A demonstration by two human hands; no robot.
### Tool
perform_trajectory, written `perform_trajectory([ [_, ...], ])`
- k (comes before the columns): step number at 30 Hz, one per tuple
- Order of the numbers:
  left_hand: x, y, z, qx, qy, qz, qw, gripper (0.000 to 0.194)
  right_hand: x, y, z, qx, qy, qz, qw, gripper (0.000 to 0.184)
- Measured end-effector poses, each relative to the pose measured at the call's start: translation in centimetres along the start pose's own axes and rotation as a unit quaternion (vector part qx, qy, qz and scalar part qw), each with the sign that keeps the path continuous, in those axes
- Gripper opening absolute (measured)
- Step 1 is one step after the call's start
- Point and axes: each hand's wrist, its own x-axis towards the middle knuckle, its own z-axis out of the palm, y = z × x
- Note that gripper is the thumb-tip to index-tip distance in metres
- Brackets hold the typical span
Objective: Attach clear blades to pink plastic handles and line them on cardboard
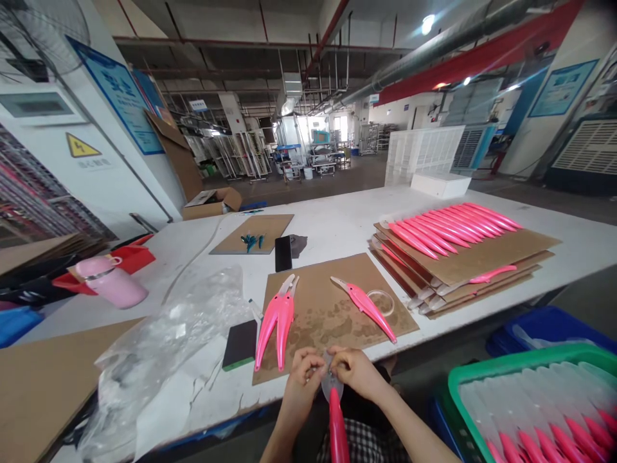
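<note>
Both my hands meet at the near edge of the white table (347, 225). My left hand (304, 373) and my right hand (354, 371) pinch the pale tip end of a pink plastic piece (337, 427) that points down toward my lap. On the brown cardboard sheet (328, 315) just beyond my hands lie a pair of pink pieces (276, 321) side by side and a single pink piece (369, 307) at a slant. A clear tape roll (382, 301) lies next to that single piece.
Stacked cardboard sheets (482, 257) at the right carry a row of several pink pieces (453, 226). A green crate (530, 411) with more pieces sits at lower right. Crumpled clear plastic (168, 341), a black block (240, 344), a pink bottle (113, 281) and a black phone (283, 253) lie to the left.
</note>
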Motion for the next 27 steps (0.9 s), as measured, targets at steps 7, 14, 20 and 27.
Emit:
perform_trajectory([
  [7,-0.3,0.0,-0.2,0.019,-0.05,-0.015,0.998,0.024,0.0,-0.1,0.0,0.01,-0.003,0.0,1.0,0.021],
  [14,0.1,0.5,0.4,0.058,-0.067,-0.038,0.995,0.025,-0.1,0.2,0.2,0.004,0.012,-0.002,1.0,0.024],
  [20,0.0,0.3,1.0,0.127,-0.042,-0.028,0.991,0.01,-0.3,0.4,0.3,-0.003,0.009,-0.001,1.0,0.025],
  [27,0.1,0.1,1.0,0.15,-0.033,-0.022,0.988,0.008,-0.3,0.1,0.3,-0.012,0.01,-0.004,1.0,0.022],
])
